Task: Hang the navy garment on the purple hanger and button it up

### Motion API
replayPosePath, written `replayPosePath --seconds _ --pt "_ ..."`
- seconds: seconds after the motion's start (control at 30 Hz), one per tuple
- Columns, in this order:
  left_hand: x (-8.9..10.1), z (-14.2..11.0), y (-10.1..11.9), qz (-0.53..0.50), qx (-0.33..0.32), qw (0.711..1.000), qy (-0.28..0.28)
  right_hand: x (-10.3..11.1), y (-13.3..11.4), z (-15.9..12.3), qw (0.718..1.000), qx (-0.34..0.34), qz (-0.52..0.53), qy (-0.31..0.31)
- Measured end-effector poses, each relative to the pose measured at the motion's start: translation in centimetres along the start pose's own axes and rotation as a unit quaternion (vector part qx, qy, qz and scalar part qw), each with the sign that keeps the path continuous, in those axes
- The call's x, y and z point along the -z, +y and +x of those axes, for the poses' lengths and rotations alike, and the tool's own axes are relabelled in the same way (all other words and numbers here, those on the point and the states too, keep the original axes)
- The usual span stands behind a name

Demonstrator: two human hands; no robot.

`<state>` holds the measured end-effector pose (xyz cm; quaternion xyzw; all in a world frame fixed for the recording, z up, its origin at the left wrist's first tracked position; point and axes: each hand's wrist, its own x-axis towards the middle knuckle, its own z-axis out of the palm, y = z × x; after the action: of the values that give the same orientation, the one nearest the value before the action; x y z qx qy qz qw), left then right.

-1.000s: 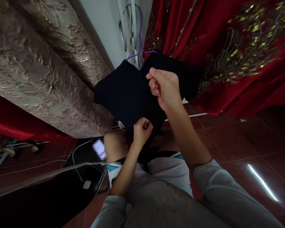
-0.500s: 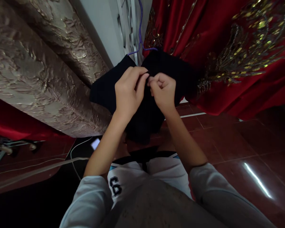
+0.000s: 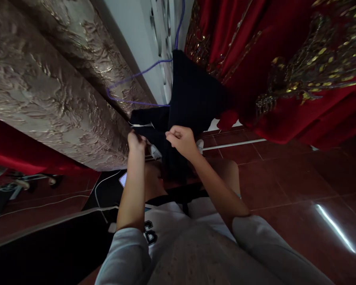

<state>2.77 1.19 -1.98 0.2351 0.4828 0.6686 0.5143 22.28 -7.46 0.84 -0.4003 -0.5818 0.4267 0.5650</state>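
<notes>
A dark navy garment hangs in front of me, half off a purple wire hanger; the hanger's left arm sticks out bare to the left. My left hand is closed on the garment's lower left edge, near a pale label strip. My right hand pinches the dark fabric near the middle, fingers curled shut. Both hands sit close together just below the hanger.
A beige embossed curtain fills the left. A red garment with gold sequins hangs on the right. White wall and door lie behind. A phone with a cable lies on a dark mat on the red tiled floor.
Both hands have dropped from the garment's neck to its lower part. The garment's left shoulder has slipped off the hanger, whose left arm now shows bare.
</notes>
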Motion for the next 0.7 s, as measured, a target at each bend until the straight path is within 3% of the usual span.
replayPosePath --seconds 0.07,0.13,0.2,0.27,0.4,0.47,0.53,0.63,0.7 --pt "0.0 -2.5 -1.8 -0.004 0.024 1.000 0.009 1.6 1.6 -2.4 0.996 -0.063 0.032 0.049" --pt "-0.2 -4.7 -2.2 0.002 0.017 1.000 -0.020 3.7 3.0 -4.9 0.984 -0.115 0.051 0.127" --pt "-0.9 -6.7 -1.6 0.025 -0.027 0.994 -0.100 5.4 3.7 -6.7 0.973 -0.126 0.042 0.189" --pt "-2.4 -8.7 -0.6 0.067 -0.092 0.974 -0.195 6.2 3.5 -7.3 0.976 -0.087 -0.021 0.198" --pt "-6.0 -12.7 0.6 0.205 -0.244 0.894 -0.316 5.3 1.7 -5.9 0.990 0.019 -0.130 0.055" --pt "-6.9 -14.0 0.3 0.259 -0.335 0.849 -0.316 4.5 0.9 -5.0 0.995 0.022 -0.099 -0.016" --pt "-6.6 -14.4 -0.6 0.267 -0.377 0.837 -0.293 4.3 0.2 -4.7 0.996 0.003 -0.073 -0.049" --pt "-4.2 -13.7 -2.6 0.272 -0.294 0.851 -0.341 5.5 -1.2 -4.4 0.992 -0.014 -0.095 -0.079" --pt "-2.1 -13.1 -3.9 0.320 -0.221 0.831 -0.398 6.7 -2.3 -3.6 0.987 0.006 -0.130 -0.089"
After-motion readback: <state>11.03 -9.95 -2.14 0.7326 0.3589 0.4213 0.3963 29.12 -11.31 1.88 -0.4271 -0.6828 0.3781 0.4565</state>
